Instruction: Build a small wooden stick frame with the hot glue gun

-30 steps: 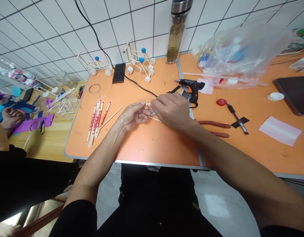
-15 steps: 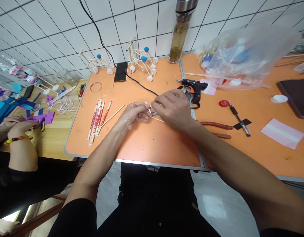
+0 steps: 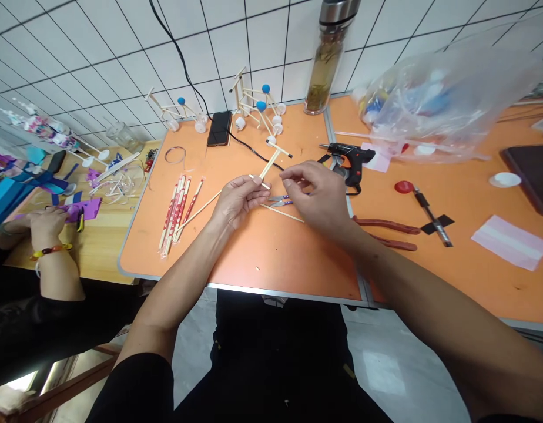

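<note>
My left hand (image 3: 240, 202) pinches a small frame of thin wooden sticks (image 3: 270, 163), with a short crosspiece at each end; one crosspiece has a dark tip. To its right, my right hand (image 3: 318, 191) hovers with thumb and forefinger slightly apart, nothing visible between them. Under and between the hands lie scissors (image 3: 280, 201) and a loose wooden stick (image 3: 287, 215). Another bare stick (image 3: 203, 210) lies left of my left hand, beside chopsticks in red-printed wrappers (image 3: 178, 211). Red-handled pliers (image 3: 388, 223) are partly hidden by my right forearm.
A black glue gun (image 3: 354, 158) lies behind my right hand. At the wall stand stick models with blue balls (image 3: 261, 106), a phone (image 3: 219, 128) and a tea bottle (image 3: 324, 70). A plastic bag (image 3: 439, 100) and pen (image 3: 432, 214) are right. Another person's hands (image 3: 46, 226) work at left.
My right hand has come away from the left, moving slightly right with its fingers parting. The stick frame in my left hand now shows, pointing away from me. The other person's hands have shifted.
</note>
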Motion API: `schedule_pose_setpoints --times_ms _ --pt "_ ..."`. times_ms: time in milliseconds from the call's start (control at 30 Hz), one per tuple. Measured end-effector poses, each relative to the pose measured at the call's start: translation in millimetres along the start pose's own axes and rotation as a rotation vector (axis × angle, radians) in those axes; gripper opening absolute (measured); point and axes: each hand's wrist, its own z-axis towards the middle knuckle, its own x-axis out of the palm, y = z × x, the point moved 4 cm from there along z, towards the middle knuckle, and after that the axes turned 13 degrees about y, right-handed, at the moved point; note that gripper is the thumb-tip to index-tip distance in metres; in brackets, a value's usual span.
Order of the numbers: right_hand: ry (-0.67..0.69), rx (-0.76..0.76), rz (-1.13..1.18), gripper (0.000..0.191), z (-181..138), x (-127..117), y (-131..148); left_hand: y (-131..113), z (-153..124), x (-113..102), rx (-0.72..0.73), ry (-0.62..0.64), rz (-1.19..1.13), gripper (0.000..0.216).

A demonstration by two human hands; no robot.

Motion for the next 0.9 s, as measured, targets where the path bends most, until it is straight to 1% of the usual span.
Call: schedule_pose_setpoints --times_ms 67,133,233,333,433,633,767,900 --pt "0.048 0.195 0.286 0.012 2 6 -12 3 1 1 0.007 0.005 -0.020 0.016" --pt "0.078 0.333 0.511 0.019 3 11 -20 6 1 3 0.003 0.016 -0.039 0.015" --pt "0.084 0.426 0.735 0.036 4 17 -27 12 0 8 -0.015 0.031 -0.063 0.014" --pt "0.077 0.457 0.856 0.050 5 21 -30 18 -1 14 -0.042 0.052 -0.061 0.013" --pt "0.048 0.470 0.847 0.051 6 20 -33 22 -3 19 -0.053 0.091 -0.058 0.012" --pt "-0.005 0.468 0.720 0.037 7 11 -36 25 -4 23 -0.035 0.196 -0.037 0.010" --pt "-0.041 0.459 0.694 0.027 9 7 -37 23 -6 23 -0.033 0.183 0.015 0.014" --pt "-0.022 0.462 0.677 0.025 9 8 -37 22 -6 23 -0.018 0.182 0.023 0.013"
